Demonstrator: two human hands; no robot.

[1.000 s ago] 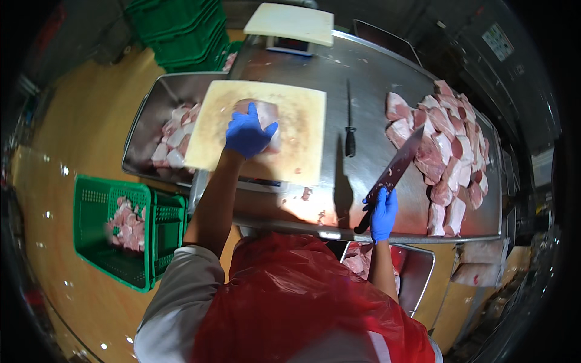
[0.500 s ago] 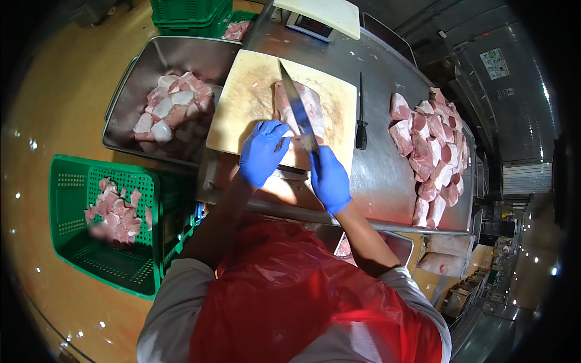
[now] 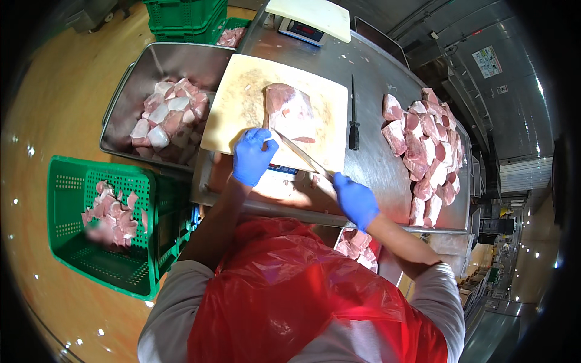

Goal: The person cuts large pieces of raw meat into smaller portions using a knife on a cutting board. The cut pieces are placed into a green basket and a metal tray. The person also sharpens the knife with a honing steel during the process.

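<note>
A slab of raw pink meat with white fat [image 3: 290, 109] lies on the cream cutting board [image 3: 233, 97]. At its lower left is my left hand [image 3: 254, 154] in a blue glove, fingers curled; what they pinch, if anything, is too small to make out. My right hand [image 3: 354, 199], also gloved, grips a long knife [image 3: 308, 160], whose blade slants up-left across the board, its tip near my left fingers. A dark-handled sharpening steel [image 3: 354, 133] rests on the steel table [image 3: 387, 187], right of the board.
Many meat pieces [image 3: 423, 145] are piled at the right. At left stand a steel tub [image 3: 127, 78] with chunks and a green crate [image 3: 66, 224] with trimmings. Green crates [image 3: 181, 15] are stacked behind; a scale [image 3: 299, 30] bears another board [image 3: 308, 9]. A meat tub [image 3: 357, 248] sits below.
The knife has swung from the right onto the board and now lies at a lower slant. My left hand has slid off the slab's top; my right hand has shifted down-right since half a second ago.
</note>
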